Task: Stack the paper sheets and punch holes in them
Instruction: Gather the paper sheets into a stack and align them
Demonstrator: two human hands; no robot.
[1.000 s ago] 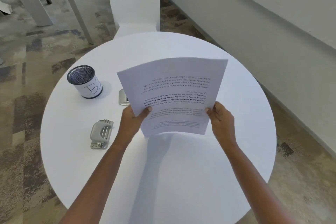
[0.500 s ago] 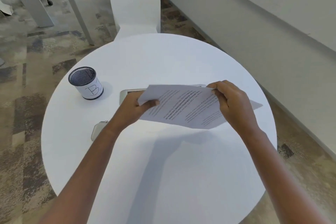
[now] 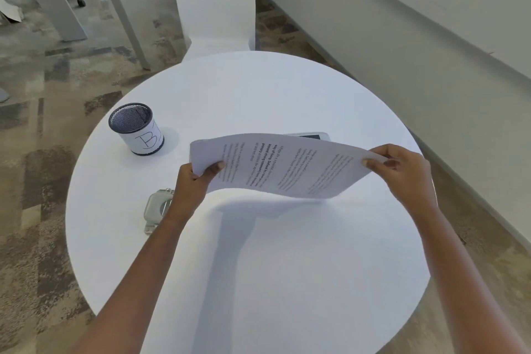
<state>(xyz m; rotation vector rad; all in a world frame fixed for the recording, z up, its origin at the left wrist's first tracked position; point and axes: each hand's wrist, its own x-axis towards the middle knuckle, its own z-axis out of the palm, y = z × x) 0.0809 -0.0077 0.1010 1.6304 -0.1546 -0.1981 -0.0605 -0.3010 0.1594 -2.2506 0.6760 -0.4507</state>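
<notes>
A stack of printed paper sheets hangs above the round white table, turned sideways with its long edge across me and bowed in the middle. My left hand pinches its left end, thumb on top. My right hand grips its right end. A grey metal hole punch lies on the table at the left, partly hidden behind my left wrist.
A black mesh cup with a white label marked "B" stands at the table's left. A flat silver-edged device peeks out behind the sheets. A white chair stands beyond the table, a wall runs along the right.
The sheets went from upright and facing me to lying nearly flat, rotated a quarter turn. My right hand moved from the lower edge out to the right end.
</notes>
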